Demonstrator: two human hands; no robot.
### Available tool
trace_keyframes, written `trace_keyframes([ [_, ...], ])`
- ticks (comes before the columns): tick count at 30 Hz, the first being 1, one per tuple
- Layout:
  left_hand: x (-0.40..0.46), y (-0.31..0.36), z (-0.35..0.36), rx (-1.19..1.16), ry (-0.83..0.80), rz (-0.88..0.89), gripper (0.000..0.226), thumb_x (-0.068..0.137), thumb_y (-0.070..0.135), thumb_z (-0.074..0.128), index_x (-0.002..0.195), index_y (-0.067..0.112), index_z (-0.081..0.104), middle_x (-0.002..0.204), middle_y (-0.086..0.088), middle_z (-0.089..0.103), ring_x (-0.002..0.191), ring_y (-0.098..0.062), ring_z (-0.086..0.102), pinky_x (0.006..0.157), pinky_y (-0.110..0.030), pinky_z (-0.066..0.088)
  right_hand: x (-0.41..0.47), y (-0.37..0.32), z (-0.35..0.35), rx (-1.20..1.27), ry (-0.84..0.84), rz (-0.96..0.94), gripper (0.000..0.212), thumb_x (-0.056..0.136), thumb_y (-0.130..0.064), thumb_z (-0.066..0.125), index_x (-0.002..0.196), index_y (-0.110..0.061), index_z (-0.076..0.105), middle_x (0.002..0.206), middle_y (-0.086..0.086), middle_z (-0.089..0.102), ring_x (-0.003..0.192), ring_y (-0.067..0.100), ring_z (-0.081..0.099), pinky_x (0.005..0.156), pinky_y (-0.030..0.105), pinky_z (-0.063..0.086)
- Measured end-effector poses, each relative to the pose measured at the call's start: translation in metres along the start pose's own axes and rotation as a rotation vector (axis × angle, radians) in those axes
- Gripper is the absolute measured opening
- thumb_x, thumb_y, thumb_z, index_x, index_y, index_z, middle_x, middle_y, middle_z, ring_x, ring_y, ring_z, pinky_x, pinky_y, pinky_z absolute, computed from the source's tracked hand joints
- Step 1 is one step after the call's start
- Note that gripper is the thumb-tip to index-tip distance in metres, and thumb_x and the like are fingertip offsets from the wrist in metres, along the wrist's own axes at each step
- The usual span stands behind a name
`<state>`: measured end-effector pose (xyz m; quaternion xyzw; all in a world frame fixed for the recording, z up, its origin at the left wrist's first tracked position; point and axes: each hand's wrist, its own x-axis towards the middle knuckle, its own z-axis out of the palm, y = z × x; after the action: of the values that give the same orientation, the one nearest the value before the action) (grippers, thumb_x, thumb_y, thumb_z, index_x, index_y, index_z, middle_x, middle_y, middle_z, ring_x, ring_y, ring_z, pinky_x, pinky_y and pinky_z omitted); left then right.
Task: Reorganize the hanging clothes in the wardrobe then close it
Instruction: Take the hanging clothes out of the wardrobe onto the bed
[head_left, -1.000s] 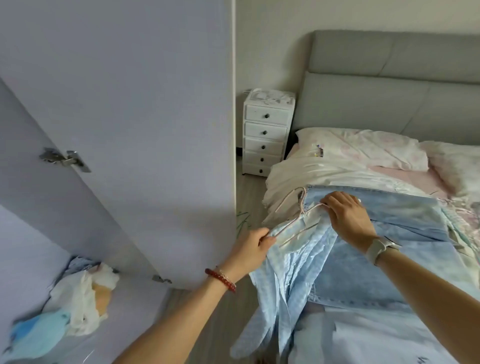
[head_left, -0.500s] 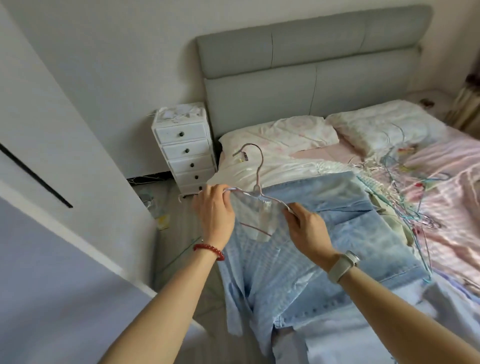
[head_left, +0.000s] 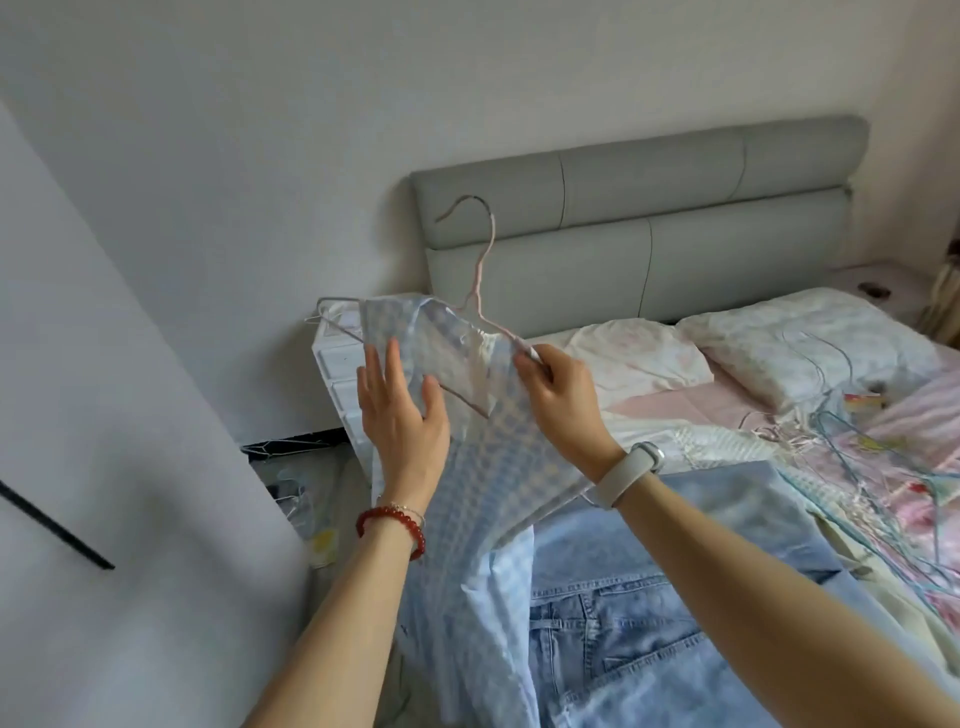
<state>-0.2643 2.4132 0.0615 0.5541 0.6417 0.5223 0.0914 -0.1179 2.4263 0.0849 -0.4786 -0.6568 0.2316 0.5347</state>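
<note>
Bedroom floor and bed edge fill the near view, with a pair of light denim jeans (head_left: 623, 644) lying flat on the bed (head_left: 779, 415) at the bottom. Just above them, held up in the air, hangs a pale blue checked shirt (head_left: 483, 467) on a pink wire hanger (head_left: 480, 270). The left hand (head_left: 402, 421) — a red bead bracelet (head_left: 392, 522) on its wrist — lies flat against the shirt's left side with fingers straight. The right hand (head_left: 558, 402), with a white watch (head_left: 631, 473) on its wrist, pinches the hanger's right arm together with the shirt's shoulder; the hook points up and left. To the right, a tangle of loose wire hangers (head_left: 852, 452) lies on the floral bedding. Behind the shirt stands a white drawer unit (head_left: 337, 374), partly hidden, and two pillows (head_left: 779, 338) rest against the grey padded headboard (head_left: 649, 223). A pale wardrobe door (head_left: 130, 467) fills the left edge.
</note>
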Motion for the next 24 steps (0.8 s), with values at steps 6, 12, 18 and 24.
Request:
trace_keyframes([
  [6, 0.041, 0.037, 0.082, -0.023, -0.284, 0.126, 0.054, 0.097, 0.026, 0.041, 0.146, 0.023, 0.019, 0.156, -0.001, 0.004, 0.143, -0.017, 0.000, 0.116, -0.038, 0.004, 0.075, 0.054, -0.074, 0.036, 0.307, 0.166, 0.044, 0.091, -0.012, 0.051, 0.053, -0.022, 0.031, 0.050, -0.007, 0.026, 0.049, 0.005, 0.024, 0.049, 0.027, 0.020],
  [12, 0.035, 0.046, 0.216, 0.096, -0.626, 0.165, 0.055, 0.098, 0.028, 0.039, 0.147, 0.024, 0.016, 0.156, -0.001, 0.006, 0.143, -0.019, 0.001, 0.116, -0.044, 0.010, 0.109, 0.167, -0.159, 0.038, 0.630, 0.346, 0.042, 0.091, -0.018, 0.049, 0.053, -0.022, 0.030, 0.052, -0.005, 0.028, 0.053, 0.009, 0.026, 0.053, 0.032, 0.024],
  [18, -0.015, -0.004, 0.360, 0.362, -1.052, 0.051, 0.057, 0.098, 0.030, 0.038, 0.148, 0.020, 0.012, 0.156, -0.007, 0.008, 0.142, -0.025, 0.007, 0.113, -0.043, 0.018, 0.106, 0.312, -0.219, -0.286, 0.591, 0.468, 0.036, 0.097, -0.014, 0.040, 0.063, -0.024, 0.032, 0.059, -0.009, 0.034, 0.055, 0.009, 0.031, 0.057, 0.025, 0.021],
  [24, -0.064, -0.058, 0.427, 0.571, -1.338, -0.056, 0.057, 0.100, 0.034, 0.029, 0.148, 0.024, 0.001, 0.157, -0.003, -0.002, 0.143, -0.028, 0.000, 0.113, -0.047, 0.018, 0.082, 0.430, -0.238, -0.517, 0.395, 0.693, 0.030, 0.098, -0.016, 0.036, 0.122, 0.000, 0.046, 0.107, 0.024, 0.059, 0.094, 0.038, 0.055, 0.073, 0.040, 0.038],
])
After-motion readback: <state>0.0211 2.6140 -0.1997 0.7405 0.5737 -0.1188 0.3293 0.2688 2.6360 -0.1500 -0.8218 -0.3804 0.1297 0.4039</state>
